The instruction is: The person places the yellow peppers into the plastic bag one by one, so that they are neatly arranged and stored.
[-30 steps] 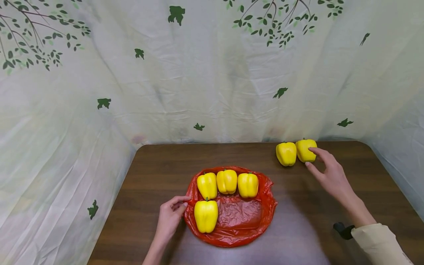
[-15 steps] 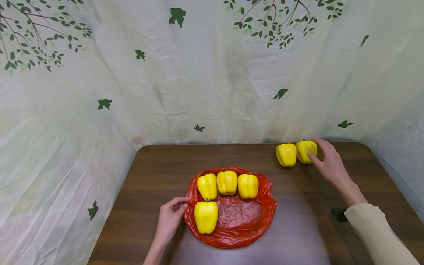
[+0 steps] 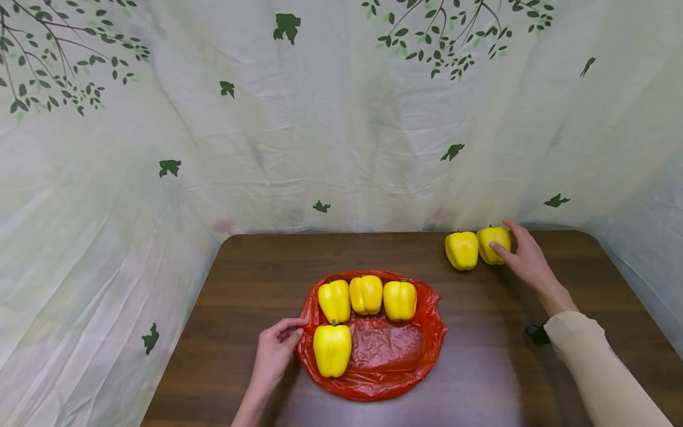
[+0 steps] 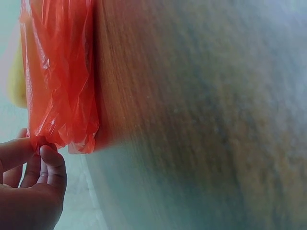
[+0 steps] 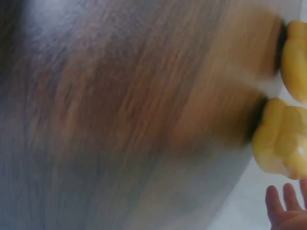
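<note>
In the head view, my left hand [image 3: 274,353] pinches the left edge of a red plastic bag [image 3: 392,379], spread low and round on the table. The left wrist view shows thumb and finger on the crinkled bag [image 4: 62,81]. Several yellow bell peppers [image 3: 332,351] sit in it: a row at the back and one at front left. At the far right, my right hand [image 3: 530,258] reaches around another yellow bell pepper [image 3: 489,237], thumb before it, fingers beyond. In the right wrist view, some fingers stand straight and apart beside that pepper [image 5: 280,139].
A further yellow bell pepper [image 3: 462,251] stands left of the reached one, close beside it. The brown wooden table [image 3: 256,255] ends at a pale curtain [image 3: 368,148] printed with leaves. A dark wrist strap piece [image 3: 536,334] hangs under the right sleeve.
My right hand has moved in from the right front of the far pepper to around its right side, then slightly further left. The left hand and the bag have stayed still.
</note>
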A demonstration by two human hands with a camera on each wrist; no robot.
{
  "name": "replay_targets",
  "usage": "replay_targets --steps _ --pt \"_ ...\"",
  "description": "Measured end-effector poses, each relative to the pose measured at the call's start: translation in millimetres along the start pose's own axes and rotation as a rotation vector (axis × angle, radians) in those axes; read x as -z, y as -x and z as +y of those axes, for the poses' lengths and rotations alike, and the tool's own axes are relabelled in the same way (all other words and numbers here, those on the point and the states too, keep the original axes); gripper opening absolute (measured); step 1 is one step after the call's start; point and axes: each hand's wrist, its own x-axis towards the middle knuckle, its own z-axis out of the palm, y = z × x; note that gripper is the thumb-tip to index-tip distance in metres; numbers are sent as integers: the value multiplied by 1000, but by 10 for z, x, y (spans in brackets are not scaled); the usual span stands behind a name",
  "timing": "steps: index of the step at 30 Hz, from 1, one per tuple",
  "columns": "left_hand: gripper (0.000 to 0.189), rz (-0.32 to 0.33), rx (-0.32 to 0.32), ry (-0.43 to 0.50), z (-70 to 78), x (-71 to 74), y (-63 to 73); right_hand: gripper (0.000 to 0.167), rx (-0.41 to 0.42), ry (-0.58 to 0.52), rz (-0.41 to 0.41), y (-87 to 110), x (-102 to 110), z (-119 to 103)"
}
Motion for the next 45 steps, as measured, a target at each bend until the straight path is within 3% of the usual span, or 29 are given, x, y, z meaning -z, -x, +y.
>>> replay_targets --steps 6,15,19,26,33,45 --pt "20 7 4 -2 7 1 8 89 -106 -59 -18 -41 -76 62" --pt "19 2 -9 16 6 -2 23 93 -175 -106 -38 -47 -118 128" --pt "19 -3 3 33 44 8 38 95 -186 -127 -35 -42 -120 131" --pt "19 -16 -10 48 300 22 143 95 -181 -135 11 -36 -124 155" --pt "18 -10 -27 74 294 20 159 92 -193 -117 49 -16 -117 175" --pt "18 -16 -9 39 352 40 173 85 -191 -123 112 65 -110 121"
